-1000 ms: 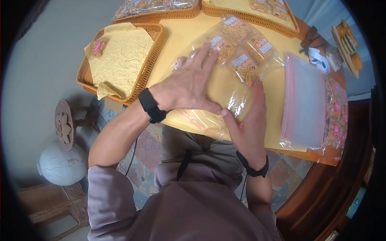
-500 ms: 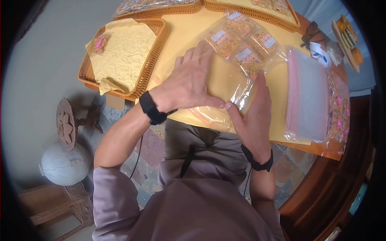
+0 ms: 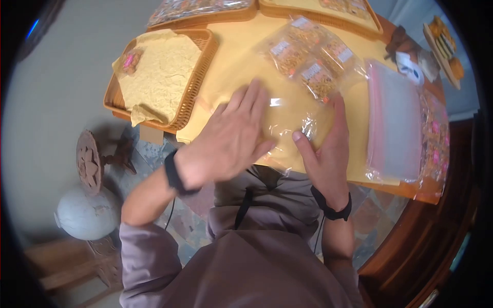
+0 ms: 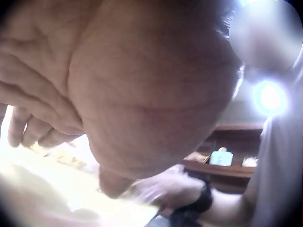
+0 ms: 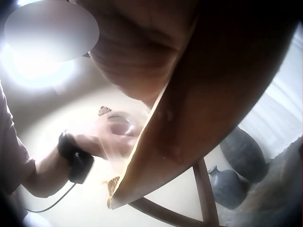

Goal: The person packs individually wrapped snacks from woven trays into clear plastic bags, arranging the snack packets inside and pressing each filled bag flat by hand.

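A large clear plastic bag [image 3: 287, 120] lies across the yellow-covered table [image 3: 233, 49] in front of me. Several small packets of golden snacks [image 3: 317, 81] with white labels sit together at its far end. My left hand [image 3: 226, 134] is over the bag's near left part, palm down and fingers straight, slightly blurred. On the bag's right side, my right hand [image 3: 331, 154] rests with its thumb apart from its straight fingers. Its fingertips are right below the nearest snack packet. The left wrist view shows mostly palm, and the right wrist view mostly palm and the table's underside.
Right of the bag lies a stack of flat clear bags [image 3: 393, 123] with pink edges, beside a filled snack bag [image 3: 434, 141]. A paper-lined wicker basket [image 3: 197, 84] with one pink-labelled packet [image 3: 132, 61] stands left. Two more baskets line the back. A white roll [image 3: 410, 68] sits at far right.
My left hand has slid from beside the packets back toward my body, and its thumb has parted from the right thumb. My right hand has hardly moved against the bag.
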### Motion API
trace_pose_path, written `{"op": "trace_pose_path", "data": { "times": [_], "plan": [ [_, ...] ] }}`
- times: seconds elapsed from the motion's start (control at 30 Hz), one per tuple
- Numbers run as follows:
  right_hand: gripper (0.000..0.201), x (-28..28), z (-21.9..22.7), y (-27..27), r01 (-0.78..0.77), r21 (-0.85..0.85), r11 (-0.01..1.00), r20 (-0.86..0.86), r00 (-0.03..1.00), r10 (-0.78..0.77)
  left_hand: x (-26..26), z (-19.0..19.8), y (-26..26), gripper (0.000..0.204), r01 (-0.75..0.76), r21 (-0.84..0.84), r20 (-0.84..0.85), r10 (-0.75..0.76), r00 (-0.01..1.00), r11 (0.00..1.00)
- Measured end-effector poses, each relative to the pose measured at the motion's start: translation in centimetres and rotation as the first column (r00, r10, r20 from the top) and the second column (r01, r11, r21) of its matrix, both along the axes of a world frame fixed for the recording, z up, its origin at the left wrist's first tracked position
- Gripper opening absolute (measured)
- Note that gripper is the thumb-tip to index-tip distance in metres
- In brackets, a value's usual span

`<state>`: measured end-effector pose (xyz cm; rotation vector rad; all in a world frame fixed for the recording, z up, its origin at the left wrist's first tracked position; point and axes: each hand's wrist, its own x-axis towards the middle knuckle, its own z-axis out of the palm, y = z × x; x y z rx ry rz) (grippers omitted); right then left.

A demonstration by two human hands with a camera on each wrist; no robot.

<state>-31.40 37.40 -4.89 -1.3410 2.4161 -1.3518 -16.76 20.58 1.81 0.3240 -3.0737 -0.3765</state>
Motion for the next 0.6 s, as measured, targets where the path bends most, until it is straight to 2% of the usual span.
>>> {"op": "trace_pose_path", "data": {
  "times": [0.03, 0.07, 0.1, 0.13, 0.17, 0.2, 0.3, 0.37, 0.43, 0.47, 0.6],
  "plan": [
    [0.095, 0.0, 0.0, 0.1, -0.003, -0.014, 1.000, 0.030, 1.000, 0.003, 0.9, 2.0, 1.3, 0.080, 0.021, 0.013, 0.063, -0.022, 0.998, 1.000],
    [0.095, -0.1, -0.2, 0.0, 0.012, -0.012, 1.000, 0.032, 0.999, -0.012, 1.6, 4.6, 2.0, 0.059, 0.034, 0.154, 0.118, -0.052, 0.992, 0.988],
    [0.095, -0.1, -0.3, 0.0, 0.014, -0.017, 1.000, 0.011, 1.000, -0.013, 2.1, 7.9, 2.8, 0.049, -0.016, 0.253, 0.175, -0.030, 0.984, 0.967],
    [0.095, 0.0, -0.4, 0.2, 0.007, -0.015, 1.000, -0.016, 1.000, -0.007, 3.2, 9.9, 3.2, 0.047, 0.054, 0.243, -0.068, -0.039, 0.997, 0.968],
    [0.095, -0.1, -0.4, 0.2, 0.004, 0.002, 1.000, -0.032, 0.999, -0.004, 4.2, 10.6, 3.7, 0.045, 0.115, 0.215, -0.316, -0.043, 0.948, 0.970],
    [0.095, 0.0, -0.3, 0.2, 0.006, -0.013, 1.000, -0.002, 1.000, -0.006, 4.1, 10.1, 5.6, 0.036, -0.013, 0.014, -0.686, 0.019, 0.727, 1.000],
    [0.095, -0.1, -0.4, 0.2, 0.008, -0.048, 0.999, 0.045, 0.999, -0.006, 3.1, 10.0, 5.6, 0.035, -0.020, -0.003, -0.696, 0.012, 0.718, 1.000],
    [0.094, -0.1, -0.6, 0.4, 0.004, -0.105, 0.994, 0.125, 0.992, 0.009, 5.3, 10.1, 5.7, 0.035, -0.028, -0.030, -0.687, 0.000, 0.727, 0.999],
    [0.094, 0.0, -0.7, 0.6, 0.008, -0.107, 0.994, 0.112, 0.994, 0.004, 9.7, 9.8, 4.2, 0.034, -0.031, -0.058, -0.674, -0.016, 0.739, 0.998],
    [0.094, -0.1, -0.7, 0.7, 0.011, -0.128, 0.992, 0.112, 0.994, 0.003, 10.2, 10.0, 4.8, 0.034, -0.030, -0.076, -0.667, -0.029, 0.744, 0.997],
    [0.094, -0.2, -0.5, 0.8, 0.018, -0.111, 0.994, 0.074, 0.997, -0.010, 4.0, 10.8, 5.7, 0.033, -0.007, -0.188, -0.607, -0.111, 0.787, 0.982]
  ]
}}
